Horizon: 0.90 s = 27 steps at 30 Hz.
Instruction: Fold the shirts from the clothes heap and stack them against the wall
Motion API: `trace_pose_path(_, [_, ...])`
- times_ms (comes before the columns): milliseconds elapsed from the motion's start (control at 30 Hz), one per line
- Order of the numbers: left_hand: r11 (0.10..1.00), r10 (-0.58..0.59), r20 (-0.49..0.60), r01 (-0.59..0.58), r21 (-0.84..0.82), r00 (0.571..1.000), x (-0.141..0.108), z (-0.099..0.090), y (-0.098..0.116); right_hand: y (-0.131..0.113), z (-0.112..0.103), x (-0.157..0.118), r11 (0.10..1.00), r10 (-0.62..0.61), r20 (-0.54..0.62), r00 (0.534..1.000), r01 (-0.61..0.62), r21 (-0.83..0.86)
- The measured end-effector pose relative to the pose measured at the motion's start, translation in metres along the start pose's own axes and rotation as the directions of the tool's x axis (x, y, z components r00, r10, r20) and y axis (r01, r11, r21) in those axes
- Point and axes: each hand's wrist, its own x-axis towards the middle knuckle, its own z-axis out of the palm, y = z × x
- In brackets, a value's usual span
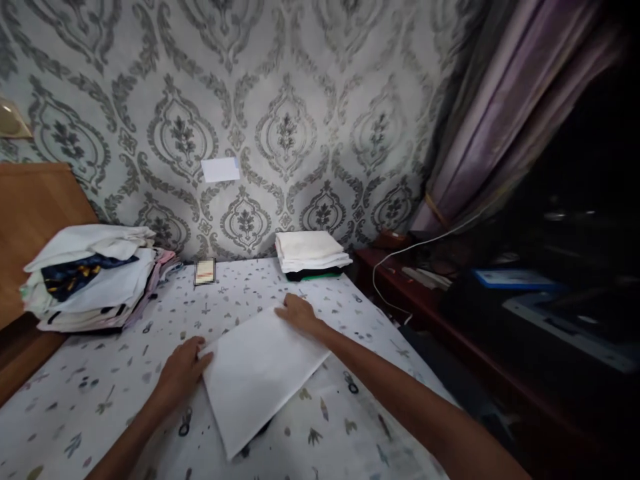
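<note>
A white folded cloth (265, 373) lies flat on the patterned bedsheet in front of me, set at an angle. A small dark patch shows beneath its near edge. At its left corner, my left hand (184, 365) grips the edge, the thumb on top and the fingers curled on the far side. My right hand (300, 313) is closed on the far edge toward the right, and its forearm passes over the cloth's right part. The fingertips of that hand are partly hidden.
A tall pile of folded clothes (100, 280) stands at the bed's left, by the wooden headboard (40, 220). A smaller folded stack (313, 250) and a small card (205, 272) lie near the wall. To the right are a dark red table (380, 267) and a white cable (425, 242).
</note>
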Motion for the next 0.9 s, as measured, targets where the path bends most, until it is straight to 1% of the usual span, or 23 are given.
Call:
trace_pose_path(67, [0.997,-0.054,0.111,0.060,-0.051,0.992,0.010,-0.012,0.008,0.000,-0.005,0.003,0.997,0.058,0.057,0.997,-0.062,0.053])
trace_pose_path(100, [0.992,-0.063,0.145,0.078,-0.098,0.987,0.013,-0.017,0.013,-0.001,-0.007,0.004,0.993,0.078,0.084,0.993,-0.085,0.083])
trace_pose_path(133, [0.978,-0.070,0.159,0.100,-0.183,0.985,0.013,-0.021,0.017,-0.002,-0.009,0.005,0.988,0.091,0.102,0.991,-0.103,0.116])
trace_pose_path(167, [0.940,-0.084,0.166,0.134,-0.314,0.983,0.012,-0.024,0.022,-0.002,-0.010,0.005,0.981,0.100,0.110,0.989,-0.116,0.153])
trace_pose_path(200, [0.858,-0.116,0.179,0.189,-0.478,0.977,0.008,-0.027,0.026,-0.002,-0.010,0.004,0.973,0.107,0.108,0.988,-0.127,0.194])
trace_pose_path(233, [0.725,-0.154,0.210,0.255,-0.641,0.966,0.003,-0.029,0.031,-0.002,-0.011,0.003,0.962,0.116,0.097,0.988,-0.136,0.236])
trace_pose_path(267, [0.560,-0.193,0.259,0.323,-0.763,0.946,-0.003,-0.030,0.034,0.000,-0.012,0.001,0.949,0.130,0.083,0.988,-0.148,0.279])
trace_pose_path(300, [0.399,-0.220,0.324,0.388,-0.831,0.920,-0.011,-0.031,0.038,0.002,-0.013,-0.002,0.932,0.148,0.073,0.986,-0.164,0.322])
trace_pose_path(333, [0.270,-0.230,0.395,0.448,-0.852,0.889,-0.018,-0.031,0.041,0.006,-0.015,-0.004,0.913,0.169,0.074,0.983,-0.185,0.363])
trace_pose_path(367, [0.187,-0.231,0.460,0.503,-0.844,0.858,-0.026,-0.031,0.044,0.010,-0.016,-0.007,0.892,0.191,0.091,0.977,-0.212,0.400])
trace_pose_path(400, [0.145,-0.221,0.514,0.549,-0.823,0.829,-0.033,-0.030,0.047,0.015,-0.018,-0.009,0.869,0.210,0.122,0.970,-0.243,0.432])
trace_pose_path(467, [0.137,-0.185,0.587,0.612,-0.779,0.788,-0.045,-0.026,0.052,0.024,-0.022,-0.015,0.822,0.220,0.210,0.953,-0.297,0.486])
trace_pose_path(533, [0.179,-0.159,0.630,0.650,-0.739,0.760,-0.052,-0.022,0.056,0.031,-0.025,-0.021,0.779,0.185,0.287,0.940,-0.319,0.540])
trace_pose_path(567, [0.204,-0.149,0.633,0.649,-0.733,0.760,-0.053,-0.021,0.059,0.033,-0.026,-0.025,0.759,0.155,0.309,0.938,-0.314,0.571])
trace_pose_path(600, [0.226,-0.138,0.624,0.638,-0.736,0.769,-0.052,-0.020,0.062,0.035,-0.027,-0.028,0.738,0.121,0.320,0.940,-0.300,0.604])
trace_pose_path(667, [0.254,-0.125,0.582,0.593,-0.764,0.803,-0.045,-0.020,0.070,0.040,-0.031,-0.035,0.697,0.063,0.308,0.949,-0.263,0.667])
trace_pose_path(733, [0.276,-0.100,0.522,0.528,-0.803,0.847,-0.029,-0.026,0.082,0.047,-0.040,-0.038,0.642,0.009,0.246,0.969,-0.195,0.741])
trace_pose_path(800, [0.298,-0.060,0.455,0.451,-0.841,0.888,-0.003,-0.033,0.098,0.059,-0.056,-0.035,0.581,-0.036,0.123,0.992,-0.079,0.810])
trace_pose_path(833, [0.311,-0.030,0.420,0.408,-0.858,0.907,0.013,-0.037,0.108,0.066,-0.067,-0.031,0.570,-0.044,0.040,0.998,-0.008,0.821])
trace_pose_path(900, [0.344,0.032,0.362,0.329,-0.879,0.932,0.050,-0.044,0.131,0.083,-0.091,-0.018,0.607,-0.019,-0.127,0.992,0.113,0.787])
